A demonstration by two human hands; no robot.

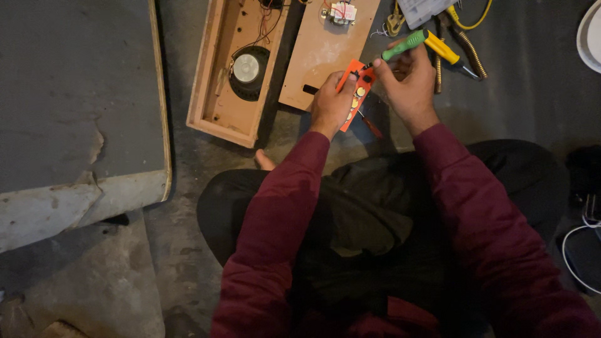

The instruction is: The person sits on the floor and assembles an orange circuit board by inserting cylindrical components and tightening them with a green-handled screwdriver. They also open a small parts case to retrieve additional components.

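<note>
Left hand (pixel 330 103) is closed around the orange circuit board (pixel 358 94), tilting it up to face the tool. Right hand (pixel 408 84) pinches a green-handled screwdriver (pixel 404 46), its tip meeting the board's upper edge. An open wooden speaker cabinet (pixel 235 69), its back panel (pixel 328 47) and yellow-handled pliers (pixel 452 53) lie on the floor beyond, within reach.

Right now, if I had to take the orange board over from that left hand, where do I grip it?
Grip the orange board by its lower long edge, coming from below right. The left hand covers its left side, and the right hand works the green screwdriver at its top end, so only that edge shows free.
</note>
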